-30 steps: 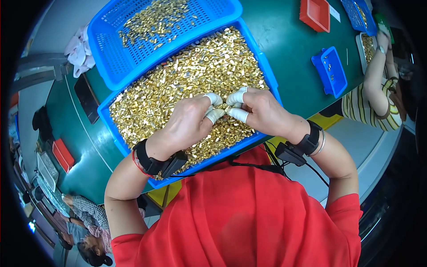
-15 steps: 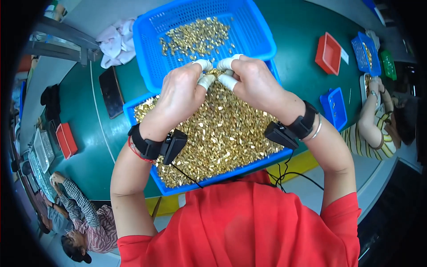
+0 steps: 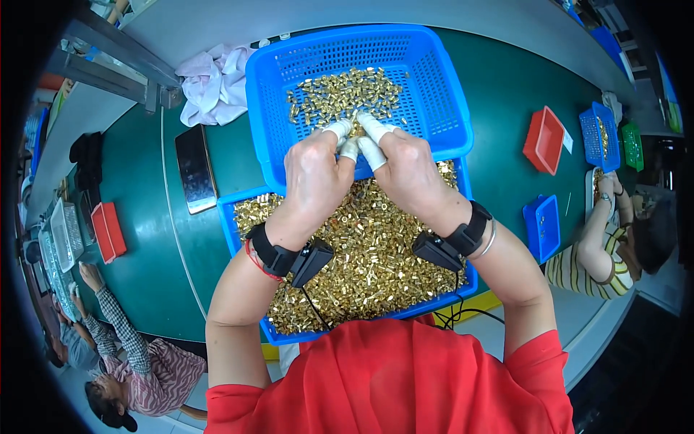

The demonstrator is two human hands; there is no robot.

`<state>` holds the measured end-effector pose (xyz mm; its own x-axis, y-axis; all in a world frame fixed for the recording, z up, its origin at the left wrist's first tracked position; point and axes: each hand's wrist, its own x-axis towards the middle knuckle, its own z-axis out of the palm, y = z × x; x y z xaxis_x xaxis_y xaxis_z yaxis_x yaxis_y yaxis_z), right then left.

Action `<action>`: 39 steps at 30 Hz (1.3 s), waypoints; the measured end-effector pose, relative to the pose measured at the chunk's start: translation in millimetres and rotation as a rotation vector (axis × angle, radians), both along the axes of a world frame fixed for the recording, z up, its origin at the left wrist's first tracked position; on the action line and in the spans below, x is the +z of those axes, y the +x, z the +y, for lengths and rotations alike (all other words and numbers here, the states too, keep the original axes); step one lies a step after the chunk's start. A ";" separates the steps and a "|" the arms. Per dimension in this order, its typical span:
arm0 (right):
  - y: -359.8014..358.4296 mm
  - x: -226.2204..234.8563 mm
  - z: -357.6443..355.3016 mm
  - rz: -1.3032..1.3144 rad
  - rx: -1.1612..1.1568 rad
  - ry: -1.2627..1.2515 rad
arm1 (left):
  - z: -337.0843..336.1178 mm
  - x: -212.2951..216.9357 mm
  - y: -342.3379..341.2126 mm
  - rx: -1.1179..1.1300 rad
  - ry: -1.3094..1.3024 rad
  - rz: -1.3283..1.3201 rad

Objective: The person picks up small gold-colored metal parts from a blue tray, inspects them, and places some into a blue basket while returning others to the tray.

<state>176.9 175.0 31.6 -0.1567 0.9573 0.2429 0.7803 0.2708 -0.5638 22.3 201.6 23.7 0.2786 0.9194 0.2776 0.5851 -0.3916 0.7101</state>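
Observation:
My left hand [image 3: 315, 173] and my right hand [image 3: 405, 168] are raised side by side over the near edge of the far blue basket [image 3: 441, 108], fingertips in white finger cots pinched together. Small brass parts seem held between the fingertips, though I cannot make them out clearly. The far basket holds a thin scatter of small brass parts [image 3: 340, 94]. Under my wrists, the near blue basket [image 3: 233, 217] is heaped with the same brass parts [image 3: 369, 253]. Black bands with small devices wrap both wrists.
A dark phone [image 3: 195, 168] and a pale cloth [image 3: 210, 90] lie left of the baskets on the green table [image 3: 144, 239]. Red trays [image 3: 110, 231] [image 3: 543, 139] and small blue bins [image 3: 542, 226] sit at the sides. Other people work at the left [image 3: 123, 347] and right [image 3: 607, 253].
Both hands have moved away from me, from the heaped near basket to above the near edge of the far basket, fingertips still pinched together.

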 end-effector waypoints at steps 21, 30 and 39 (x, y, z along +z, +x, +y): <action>18.7 5.0 -0.3 0.303 -0.110 -0.112 | -25.1 6.7 5.8 0.009 -0.175 -0.445; 115.3 -2.6 -146.6 0.304 -0.335 -0.416 | -80.3 -10.2 34.4 -0.444 -0.316 -0.048; 103.7 -20.6 -207.3 0.069 -0.321 -0.366 | -123.7 -15.6 84.0 -0.644 -0.258 0.289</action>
<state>280.6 -32.3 11.1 0.1650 0.9791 -0.1192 0.7491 -0.2030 -0.6306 106.3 77.9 8.1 0.8125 0.5759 -0.0909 0.4738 -0.5613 0.6786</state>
